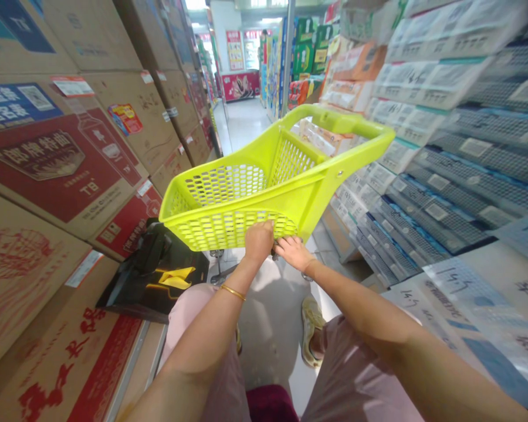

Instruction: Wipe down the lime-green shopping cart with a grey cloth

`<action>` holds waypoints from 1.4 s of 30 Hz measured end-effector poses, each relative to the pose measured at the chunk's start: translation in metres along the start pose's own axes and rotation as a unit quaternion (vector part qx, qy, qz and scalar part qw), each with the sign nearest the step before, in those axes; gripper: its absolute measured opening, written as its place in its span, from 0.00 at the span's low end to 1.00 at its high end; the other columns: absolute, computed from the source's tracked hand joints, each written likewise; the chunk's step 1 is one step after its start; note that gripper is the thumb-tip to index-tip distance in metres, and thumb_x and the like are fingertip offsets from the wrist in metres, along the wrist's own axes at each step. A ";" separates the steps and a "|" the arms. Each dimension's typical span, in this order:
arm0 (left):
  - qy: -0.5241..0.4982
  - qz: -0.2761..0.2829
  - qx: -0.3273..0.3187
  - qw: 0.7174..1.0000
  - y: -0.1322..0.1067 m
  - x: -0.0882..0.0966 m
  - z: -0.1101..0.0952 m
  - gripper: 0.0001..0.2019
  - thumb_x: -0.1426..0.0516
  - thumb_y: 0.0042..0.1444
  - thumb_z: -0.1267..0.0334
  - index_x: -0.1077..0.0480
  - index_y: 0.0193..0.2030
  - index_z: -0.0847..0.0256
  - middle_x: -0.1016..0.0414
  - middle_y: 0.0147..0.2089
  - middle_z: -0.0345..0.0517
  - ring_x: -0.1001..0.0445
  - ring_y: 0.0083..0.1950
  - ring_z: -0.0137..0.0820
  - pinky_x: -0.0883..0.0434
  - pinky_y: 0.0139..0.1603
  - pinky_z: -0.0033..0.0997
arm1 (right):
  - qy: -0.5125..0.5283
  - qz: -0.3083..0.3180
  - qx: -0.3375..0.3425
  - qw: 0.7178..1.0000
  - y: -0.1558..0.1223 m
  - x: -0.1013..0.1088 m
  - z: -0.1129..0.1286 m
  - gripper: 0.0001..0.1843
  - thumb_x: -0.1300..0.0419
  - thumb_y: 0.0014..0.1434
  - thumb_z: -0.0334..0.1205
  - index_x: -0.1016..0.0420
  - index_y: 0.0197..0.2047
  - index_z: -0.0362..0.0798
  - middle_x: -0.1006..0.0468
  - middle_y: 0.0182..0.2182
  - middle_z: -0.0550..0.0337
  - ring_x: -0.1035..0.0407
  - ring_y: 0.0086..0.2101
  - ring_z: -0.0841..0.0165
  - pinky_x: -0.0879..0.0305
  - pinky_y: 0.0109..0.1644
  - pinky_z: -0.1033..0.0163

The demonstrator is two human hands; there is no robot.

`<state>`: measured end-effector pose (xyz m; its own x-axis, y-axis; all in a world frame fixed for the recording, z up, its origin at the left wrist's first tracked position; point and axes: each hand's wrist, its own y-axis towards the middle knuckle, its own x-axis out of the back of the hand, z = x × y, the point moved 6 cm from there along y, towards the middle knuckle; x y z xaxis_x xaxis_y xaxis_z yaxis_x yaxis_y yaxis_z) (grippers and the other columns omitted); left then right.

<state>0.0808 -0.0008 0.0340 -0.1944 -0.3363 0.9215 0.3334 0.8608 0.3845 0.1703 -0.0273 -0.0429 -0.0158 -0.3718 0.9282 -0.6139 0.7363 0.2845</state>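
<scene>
A lime-green plastic shopping cart (229, 202) with perforated walls stands right in front of me in a store aisle, its handle (334, 120) rising at the far right. My left hand (259, 240), a gold bangle on the wrist, is closed against the lower edge of the cart's near wall. Just right of it, my right hand (294, 252) reaches under the same edge with curled fingers, touching the cart's underside. What the fingers grip there is hidden. The basket looks empty.
Stacked cardboard cartons (61, 170) wall the left side, with a black box (156, 275) lying low beside them. Shelves of blue-and-white packs (449, 164) line the right. The pale floor aisle (242, 120) runs ahead to a red display (242, 85). My sandalled foot (310, 328) is below.
</scene>
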 end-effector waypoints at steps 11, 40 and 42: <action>-0.016 0.048 0.021 0.999 0.002 0.001 0.002 0.13 0.55 0.60 0.69 0.30 0.39 0.63 0.24 0.35 0.50 0.26 0.38 0.34 0.34 0.38 0.30 | 0.001 -0.243 -0.129 0.961 0.017 0.062 -0.047 0.16 0.50 0.60 0.32 0.28 0.46 0.54 0.32 0.44 0.55 0.43 0.45 0.65 0.47 0.49 0.58; -0.046 0.022 -0.010 0.999 0.000 0.022 -0.006 0.17 0.58 0.63 0.63 0.29 0.38 0.63 0.25 0.34 0.51 0.27 0.38 0.33 0.34 0.39 0.30 | 0.043 -0.336 -0.216 0.916 0.030 0.103 -0.054 0.20 0.49 0.54 0.32 0.32 0.50 0.51 0.39 0.48 0.51 0.45 0.49 0.61 0.43 0.54 0.53; -0.055 -0.015 -0.015 0.998 0.001 0.031 -0.006 0.17 0.58 0.64 0.63 0.29 0.38 0.62 0.25 0.33 0.50 0.27 0.38 0.33 0.35 0.39 0.31 | 0.032 -0.354 -0.216 0.909 0.035 0.111 -0.055 0.20 0.49 0.54 0.32 0.31 0.50 0.53 0.38 0.48 0.52 0.45 0.49 0.61 0.45 0.55 0.53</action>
<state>0.0812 -0.0125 0.0630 -0.3053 -0.3166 0.8981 0.3527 0.8385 0.4154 0.1906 -0.0122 0.0835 0.3166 -0.8157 0.4841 -0.0841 0.4843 0.8709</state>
